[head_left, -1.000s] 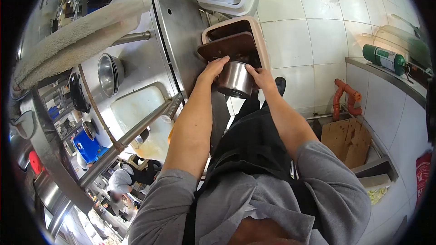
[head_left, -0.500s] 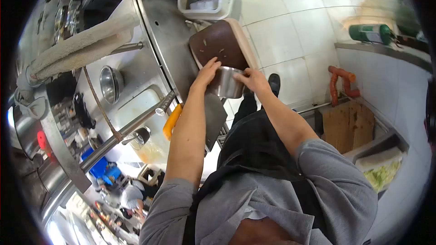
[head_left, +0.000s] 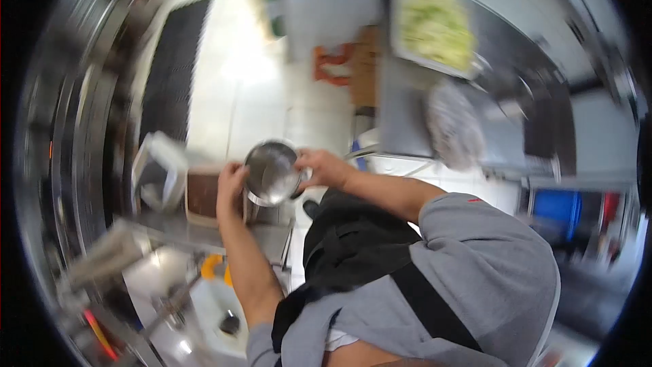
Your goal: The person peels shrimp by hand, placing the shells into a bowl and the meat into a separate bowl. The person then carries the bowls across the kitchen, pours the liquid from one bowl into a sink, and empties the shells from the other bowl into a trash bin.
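Note:
Between my two hands is a round, straight-walled steel pot (head_left: pixel 273 175), its mouth turned up toward me. The inside looks bare and shiny. My left hand (head_left: pixel 233 187) grips its left side, and the fingers of my right hand (head_left: pixel 318 168) are closed on the right edge. To the left, partly behind my left hand, is a brown bin (head_left: pixel 205 194) with a pale rim. The pot is held above the floor, in front of my black apron.
At the upper right, a tray of shredded lettuce (head_left: pixel 435 24) stands on a steel counter (head_left: pixel 407 109) beside a clear plastic bag (head_left: pixel 455 126). A pale bin (head_left: pixel 159 173) sits left of the brown one. An orange pipe-like object (head_left: pixel 331 64) and cardboard (head_left: pixel 363 68) are ahead.
The pot has come away from the brown bin and now shows its open mouth. My view and body have swung right, bringing the lettuce counter ahead. Both hands keep hold of the pot.

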`<control>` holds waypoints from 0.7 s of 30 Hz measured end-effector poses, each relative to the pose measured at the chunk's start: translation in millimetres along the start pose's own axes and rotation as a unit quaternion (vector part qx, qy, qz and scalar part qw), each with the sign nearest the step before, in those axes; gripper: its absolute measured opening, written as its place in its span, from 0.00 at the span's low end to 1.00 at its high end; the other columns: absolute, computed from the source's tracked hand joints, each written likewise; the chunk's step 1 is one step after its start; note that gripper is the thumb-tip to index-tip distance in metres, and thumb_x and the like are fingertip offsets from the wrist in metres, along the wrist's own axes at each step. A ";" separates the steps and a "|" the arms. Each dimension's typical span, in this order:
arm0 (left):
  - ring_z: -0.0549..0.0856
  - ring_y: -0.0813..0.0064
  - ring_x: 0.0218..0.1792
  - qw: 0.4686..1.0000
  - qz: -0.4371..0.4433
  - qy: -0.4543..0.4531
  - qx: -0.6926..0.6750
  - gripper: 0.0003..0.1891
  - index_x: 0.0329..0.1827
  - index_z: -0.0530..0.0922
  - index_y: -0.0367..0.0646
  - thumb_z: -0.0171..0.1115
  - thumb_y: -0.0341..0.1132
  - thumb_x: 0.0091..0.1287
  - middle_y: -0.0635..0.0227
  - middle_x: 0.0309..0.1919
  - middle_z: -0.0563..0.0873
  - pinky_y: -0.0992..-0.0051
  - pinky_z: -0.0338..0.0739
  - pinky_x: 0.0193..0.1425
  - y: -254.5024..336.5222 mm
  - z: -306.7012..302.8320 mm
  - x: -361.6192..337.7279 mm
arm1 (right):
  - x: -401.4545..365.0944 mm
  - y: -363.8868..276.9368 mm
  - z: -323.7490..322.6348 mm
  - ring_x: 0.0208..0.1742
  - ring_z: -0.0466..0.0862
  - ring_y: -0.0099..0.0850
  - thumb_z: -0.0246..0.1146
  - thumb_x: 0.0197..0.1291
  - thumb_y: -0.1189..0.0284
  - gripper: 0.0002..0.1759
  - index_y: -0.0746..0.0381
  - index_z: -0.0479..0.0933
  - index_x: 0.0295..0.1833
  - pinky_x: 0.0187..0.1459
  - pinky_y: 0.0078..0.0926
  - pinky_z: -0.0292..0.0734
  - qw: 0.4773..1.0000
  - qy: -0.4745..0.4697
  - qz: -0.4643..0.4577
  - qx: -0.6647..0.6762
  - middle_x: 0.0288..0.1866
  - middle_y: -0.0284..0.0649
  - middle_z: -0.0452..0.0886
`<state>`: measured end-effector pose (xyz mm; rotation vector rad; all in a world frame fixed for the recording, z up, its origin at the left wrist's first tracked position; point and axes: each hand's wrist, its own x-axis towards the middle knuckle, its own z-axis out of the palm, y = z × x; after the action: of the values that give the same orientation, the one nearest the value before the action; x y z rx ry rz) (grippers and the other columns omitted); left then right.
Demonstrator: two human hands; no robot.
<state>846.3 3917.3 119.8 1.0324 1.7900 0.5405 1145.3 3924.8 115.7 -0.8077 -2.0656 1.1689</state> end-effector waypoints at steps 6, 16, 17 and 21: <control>0.67 0.83 0.28 0.971 0.131 -0.200 -0.009 0.10 0.27 0.71 0.43 0.65 0.33 0.60 0.79 0.23 0.70 0.79 0.62 0.32 139.6 99.9 -76.9 | -135.0 -73.8 -119.5 0.46 0.81 0.51 0.78 0.43 0.56 0.26 0.59 0.76 0.41 0.44 0.41 0.78 0.989 0.102 0.046 -0.100 0.49 0.46 0.77; 0.72 0.82 0.25 0.902 0.211 -0.366 0.089 0.06 0.28 0.76 0.39 0.65 0.31 0.57 0.75 0.22 0.74 0.77 0.66 0.29 194.1 431.4 -178.2 | -471.3 -108.4 -214.7 0.58 0.82 0.45 0.77 0.49 0.65 0.31 0.56 0.75 0.60 0.50 0.37 0.84 0.876 0.421 0.207 -0.111 0.68 0.47 0.74; 0.73 0.83 0.26 0.903 0.211 -0.366 0.076 0.04 0.29 0.77 0.40 0.64 0.29 0.58 0.76 0.24 0.76 0.78 0.68 0.30 206.3 472.3 -183.4 | -505.5 -95.0 -231.8 0.56 0.83 0.43 0.76 0.51 0.67 0.32 0.57 0.74 0.63 0.48 0.35 0.85 0.855 0.448 0.233 -0.122 0.67 0.47 0.74; 0.76 0.81 0.26 0.898 0.189 -0.396 0.007 0.05 0.27 0.76 0.42 0.63 0.26 0.58 0.73 0.24 0.77 0.77 0.74 0.32 211.8 599.3 -211.9 | -606.7 -100.3 -279.4 0.52 0.86 0.36 0.74 0.55 0.72 0.32 0.61 0.72 0.66 0.41 0.28 0.86 0.787 0.484 0.356 -0.138 0.62 0.47 0.77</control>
<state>1507.0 3805.7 123.3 1.3713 0.8768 0.2627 1712.0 3564.6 188.0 -1.9446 -1.0430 0.5084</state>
